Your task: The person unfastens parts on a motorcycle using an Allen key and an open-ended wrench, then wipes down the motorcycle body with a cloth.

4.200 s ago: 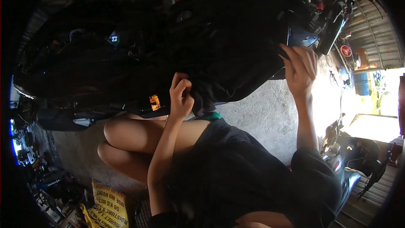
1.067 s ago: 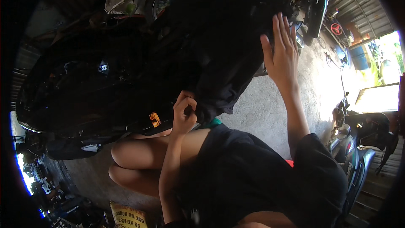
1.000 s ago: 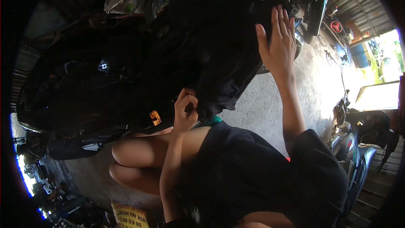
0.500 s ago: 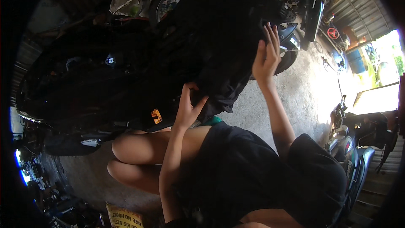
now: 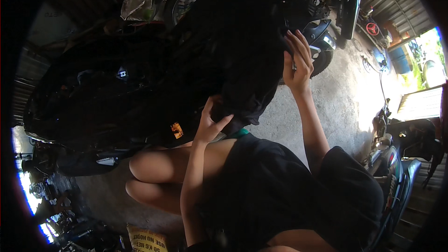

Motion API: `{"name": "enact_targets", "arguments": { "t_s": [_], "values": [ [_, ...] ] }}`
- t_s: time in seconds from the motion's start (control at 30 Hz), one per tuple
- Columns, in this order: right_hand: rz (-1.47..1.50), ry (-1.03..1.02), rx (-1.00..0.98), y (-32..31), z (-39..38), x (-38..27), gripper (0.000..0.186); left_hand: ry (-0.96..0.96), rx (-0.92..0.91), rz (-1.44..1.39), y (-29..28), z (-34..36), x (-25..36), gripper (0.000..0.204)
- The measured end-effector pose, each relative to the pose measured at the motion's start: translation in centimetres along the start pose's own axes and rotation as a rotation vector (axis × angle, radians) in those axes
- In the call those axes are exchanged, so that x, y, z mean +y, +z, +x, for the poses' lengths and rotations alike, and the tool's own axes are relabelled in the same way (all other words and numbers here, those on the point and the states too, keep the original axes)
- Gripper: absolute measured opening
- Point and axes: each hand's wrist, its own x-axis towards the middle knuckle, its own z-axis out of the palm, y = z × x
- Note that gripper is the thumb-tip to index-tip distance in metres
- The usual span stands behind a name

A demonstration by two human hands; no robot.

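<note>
Black, creased cloth (image 5: 249,100) drapes over a bulky dark form in the middle of the view, its lower edge bunched near my thigh. At that edge, my left hand (image 5: 210,123) curls round a fold, thumb and fingers on either side; the fingertips are partly lost in the dark. My right hand (image 5: 298,63) is open against the cloth's right side, its fingers stretched upward. A dark motorcycle (image 5: 107,116) with an orange reflector (image 5: 177,130) extends to the left. Deep shadow hides where cloth and motorcycle meet.
Beyond the cloth stand a spoked wheel (image 5: 179,7) and motorcycle parts (image 5: 322,37). Another motorcycle (image 5: 396,172) is at the right. A printed yellow sack (image 5: 147,240) lies on the concrete floor (image 5: 336,98) at lower left. Corrugated metal walls (image 5: 401,0) surround the space.
The view has shifted slightly. My right hand sits a little lower along the cloth's side, its fingers tilted more to the left. My left hand stays at the lower edge.
</note>
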Motion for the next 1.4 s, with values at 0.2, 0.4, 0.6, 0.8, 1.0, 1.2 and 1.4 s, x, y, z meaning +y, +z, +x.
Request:
{"name": "enact_targets", "arguments": {
  "t_s": [0.2,0.4,0.6,0.8,1.0,1.2,1.4],
  "values": [
    [-0.087,-0.011,0.056,0.1,2.0,2.8,0.027,0.059,-0.013,0.049,0.1,0.0,0.6,0.049],
    [-0.111,0.069,0.141,1.1,2.1,2.6,0.037,0.087,-0.001,0.129,0.4,0.2,0.7,0.052],
    [-0.125,0.123,0.029,-0.2,3.6,1.1,0.039,0.094,0.009,0.111,0.3,0.0,0.8,0.051],
    [-0.060,0.074,-0.099,-1.6,1.9,-2.1,0.026,0.075,-0.003,0.180,0.3,0.5,-0.1,0.046],
    [-0.021,-0.092,-0.316,0.3,1.3,-6.5,0.026,0.089,-0.056,0.224,0.5,0.0,0.0,0.045],
    [-0.017,-0.157,-0.456,1.5,1.5,-7.0,0.031,0.112,-0.087,0.260,0.5,0.3,0.6,0.047],
    [-0.180,-0.372,-0.558,4.7,-1.3,-9.9,0.023,0.156,-0.052,0.298,1.0,0.3,-0.2,0.047]
  ]
}}
